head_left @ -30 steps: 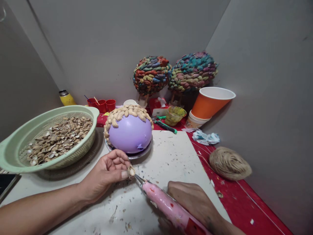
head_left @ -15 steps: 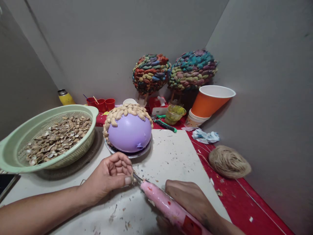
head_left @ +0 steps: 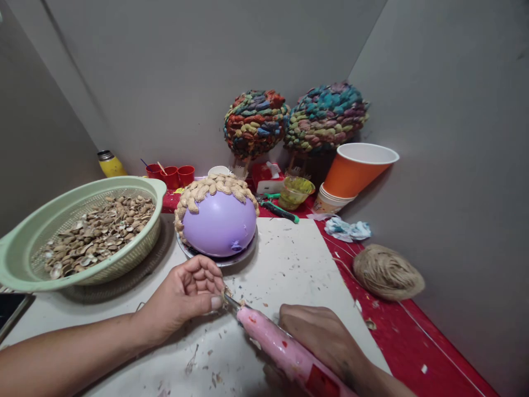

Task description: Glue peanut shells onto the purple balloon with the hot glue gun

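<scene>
My right hand [head_left: 318, 333] is wrapped round a pink hot glue gun [head_left: 276, 344], which points up and to the left. Its metal nozzle reaches the fingertips of my left hand [head_left: 192, 289]. There the curled fingers and thumb pinch a small tan peanut shell [head_left: 226, 294], mostly hidden by the fingers. Just beyond, a purple balloon [head_left: 219, 223] lies on a round metal dish [head_left: 248, 256]. Peanut shells [head_left: 206, 187] cover the balloon's top and left side, while its front is bare.
On the left stands a green colander [head_left: 159, 193] of shells. Red cups [head_left: 185, 175], pliers [head_left: 281, 211], a glass bowl [head_left: 295, 193], orange cup [head_left: 351, 173] and two colourful shell-covered balls [head_left: 256, 124] line the back. A twine ball [head_left: 388, 273] lies right. Crumbs dot the white board [head_left: 297, 264].
Almost nothing differs. Both hands, the glue gun and the pinched shell hold nearly the same place, with only a very slight shift at the nozzle tip.
</scene>
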The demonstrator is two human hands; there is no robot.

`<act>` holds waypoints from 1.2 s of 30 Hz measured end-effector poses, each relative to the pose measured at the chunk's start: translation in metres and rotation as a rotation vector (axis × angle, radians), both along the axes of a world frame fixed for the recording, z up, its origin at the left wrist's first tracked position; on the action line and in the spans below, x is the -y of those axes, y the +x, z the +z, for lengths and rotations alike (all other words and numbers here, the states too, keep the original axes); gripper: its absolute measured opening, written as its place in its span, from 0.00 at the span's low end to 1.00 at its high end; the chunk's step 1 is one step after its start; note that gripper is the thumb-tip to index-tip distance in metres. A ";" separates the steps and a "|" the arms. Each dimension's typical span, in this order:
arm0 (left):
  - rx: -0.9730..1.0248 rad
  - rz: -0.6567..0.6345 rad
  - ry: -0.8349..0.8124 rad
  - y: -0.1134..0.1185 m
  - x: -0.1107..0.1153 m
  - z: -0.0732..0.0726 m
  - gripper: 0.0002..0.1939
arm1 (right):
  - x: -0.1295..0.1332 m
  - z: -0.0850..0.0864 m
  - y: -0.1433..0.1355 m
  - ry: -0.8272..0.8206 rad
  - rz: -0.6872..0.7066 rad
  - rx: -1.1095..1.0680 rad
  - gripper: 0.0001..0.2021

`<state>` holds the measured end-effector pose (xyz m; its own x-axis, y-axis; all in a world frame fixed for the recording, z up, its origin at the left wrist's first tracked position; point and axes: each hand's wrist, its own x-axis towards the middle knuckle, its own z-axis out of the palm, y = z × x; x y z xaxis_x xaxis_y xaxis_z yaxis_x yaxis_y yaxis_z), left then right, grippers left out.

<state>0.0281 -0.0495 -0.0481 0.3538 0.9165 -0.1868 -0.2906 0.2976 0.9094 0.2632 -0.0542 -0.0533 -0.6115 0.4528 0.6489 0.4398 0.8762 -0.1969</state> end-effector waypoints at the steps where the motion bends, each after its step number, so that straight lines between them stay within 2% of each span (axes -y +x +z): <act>1: 0.000 -0.002 0.001 0.000 0.000 0.000 0.17 | 0.000 0.000 0.000 -0.016 0.000 -0.013 0.26; 7: -0.008 0.002 0.009 0.002 0.000 0.003 0.16 | -0.001 -0.003 0.004 -0.006 0.043 0.028 0.25; 16: 0.003 0.021 0.007 0.001 -0.001 0.003 0.16 | 0.002 -0.006 0.000 -0.065 -0.019 -0.044 0.26; 22: 0.005 0.032 0.015 0.000 -0.002 0.001 0.16 | 0.000 -0.012 0.006 -0.022 0.031 0.066 0.26; 36: 0.012 0.051 0.014 -0.001 -0.001 0.000 0.16 | -0.001 -0.022 0.014 -0.101 0.109 0.034 0.17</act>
<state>0.0273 -0.0490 -0.0480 0.3088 0.9359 -0.1696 -0.3161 0.2692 0.9097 0.2767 -0.0528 -0.0752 -0.6818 0.4441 0.5814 0.3511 0.8958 -0.2725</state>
